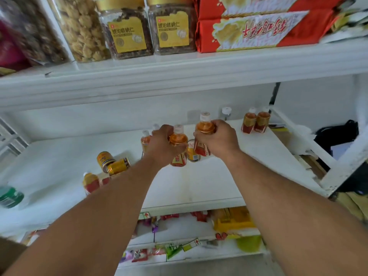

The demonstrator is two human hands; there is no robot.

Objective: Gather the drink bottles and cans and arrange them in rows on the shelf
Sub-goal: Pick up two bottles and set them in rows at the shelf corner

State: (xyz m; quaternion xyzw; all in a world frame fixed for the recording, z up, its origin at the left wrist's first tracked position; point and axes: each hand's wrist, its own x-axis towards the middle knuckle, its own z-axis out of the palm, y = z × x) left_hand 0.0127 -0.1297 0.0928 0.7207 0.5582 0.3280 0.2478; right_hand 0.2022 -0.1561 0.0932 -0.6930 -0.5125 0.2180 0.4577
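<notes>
We had a bottle in each hand over the middle of the white shelf [199, 182]. Our left hand [162, 147] was closed around the body of one orange drink bottle [178, 145], and our right hand [220, 138] was closed around the neck and shoulder of a second orange bottle [204, 134], both held upright and just beside each other.

Taking those two bottles as our landmark, we judged the job barely begun. Only the pair of bottles [255, 121] standing side by side at the back, well to the right, looked arranged. Left of our held bottles, two gold cans [113, 162] lay tipped over; nearer the front edge another small bottle [90, 182] stood alone, and a green bottle [10, 196] sat far left. One can [192, 153] stood directly behind them, and more bottles [146, 139] stood behind our left hand.
</notes>
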